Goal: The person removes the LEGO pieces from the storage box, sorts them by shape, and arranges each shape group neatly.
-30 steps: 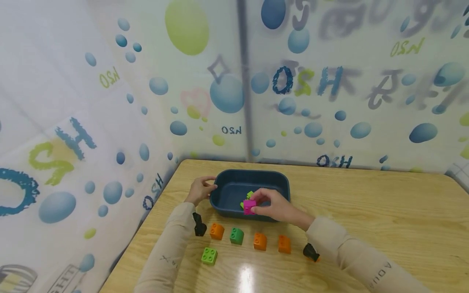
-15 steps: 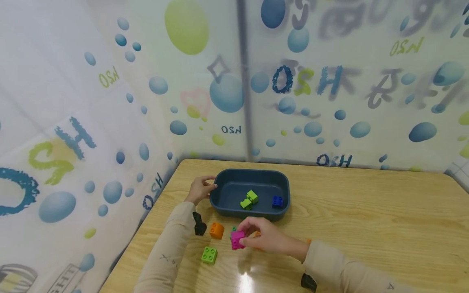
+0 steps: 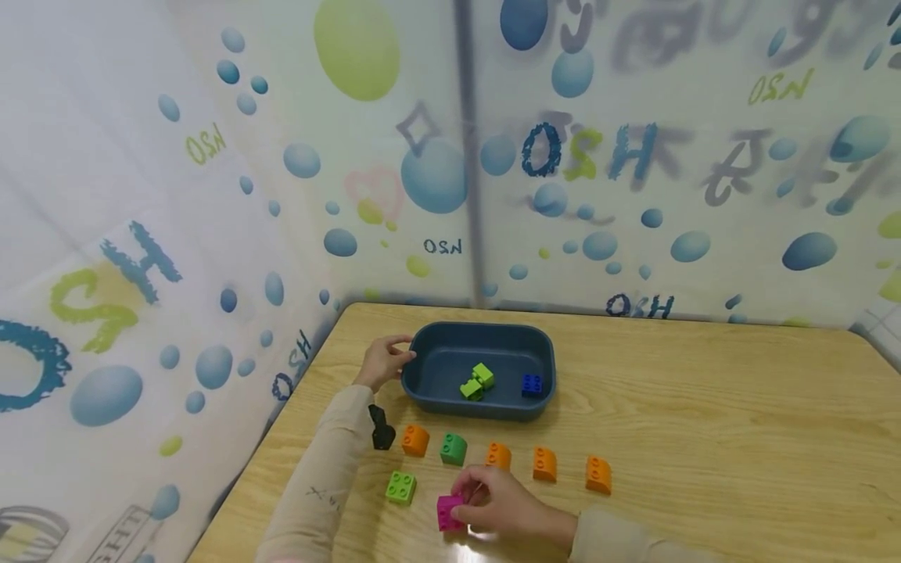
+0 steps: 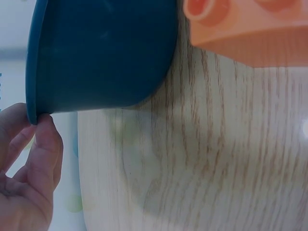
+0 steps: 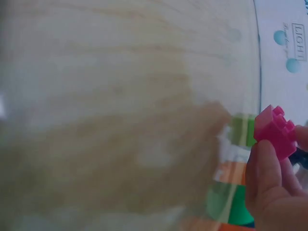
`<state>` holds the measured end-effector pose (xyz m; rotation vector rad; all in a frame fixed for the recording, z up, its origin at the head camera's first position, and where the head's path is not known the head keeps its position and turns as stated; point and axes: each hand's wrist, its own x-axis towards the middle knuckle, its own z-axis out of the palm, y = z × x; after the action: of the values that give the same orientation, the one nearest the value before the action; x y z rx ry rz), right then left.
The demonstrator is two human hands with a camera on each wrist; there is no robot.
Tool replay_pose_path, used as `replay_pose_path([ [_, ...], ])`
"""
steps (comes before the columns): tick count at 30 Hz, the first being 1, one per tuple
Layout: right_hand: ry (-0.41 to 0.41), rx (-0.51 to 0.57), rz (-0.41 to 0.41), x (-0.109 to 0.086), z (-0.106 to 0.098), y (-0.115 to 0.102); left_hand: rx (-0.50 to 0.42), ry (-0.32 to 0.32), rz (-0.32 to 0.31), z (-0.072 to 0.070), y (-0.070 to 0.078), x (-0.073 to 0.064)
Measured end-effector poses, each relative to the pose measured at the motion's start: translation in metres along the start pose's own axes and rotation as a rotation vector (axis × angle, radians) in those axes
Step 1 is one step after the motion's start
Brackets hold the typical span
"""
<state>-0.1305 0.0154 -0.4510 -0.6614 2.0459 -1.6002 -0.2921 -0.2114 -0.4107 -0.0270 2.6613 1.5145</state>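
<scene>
My right hand (image 3: 503, 504) pinches a magenta toy building brick (image 3: 450, 513) between thumb and fingers, low over the front of the table. In the right wrist view the brick (image 5: 275, 132) is tilted, its studs facing the fingertip at right. At the back left, my left hand (image 3: 384, 362) pinches the rim of a dark blue plastic tub (image 3: 479, 407), and the left wrist view has thumb and fingers at the rim's corner. Two lime green bricks (image 3: 482, 376) and a blue brick (image 3: 532, 384) lie inside the tub.
Before the tub runs a row of bricks: orange (image 3: 415, 440), green (image 3: 454, 449), and more orange ones (image 3: 544, 464) to the right, the last orange brick (image 3: 598, 475) outermost. A lime brick (image 3: 401, 487) sits left of my right hand. Printed curtains (image 3: 598, 195) hang behind the wooden table (image 3: 704, 407).
The magenta brick has come from over the tub toward the table's front in my right hand. My left hand stays at the tub's rim.
</scene>
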Motion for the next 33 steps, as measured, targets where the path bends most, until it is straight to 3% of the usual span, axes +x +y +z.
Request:
replay_pose_path([
  [6,0.009,-0.014,0.068,0.005,0.008,0.006,-0.001,-0.008,0.000,0.000,-0.001,0.000],
  [23,0.041,-0.093,0.088,0.012,0.011,0.001,-0.003,0.000,0.000,0.000,-0.002,0.000],
  [33,0.066,-0.125,0.051,0.014,0.012,0.000,-0.013,-0.004,0.008,-0.001,0.001,-0.001],
])
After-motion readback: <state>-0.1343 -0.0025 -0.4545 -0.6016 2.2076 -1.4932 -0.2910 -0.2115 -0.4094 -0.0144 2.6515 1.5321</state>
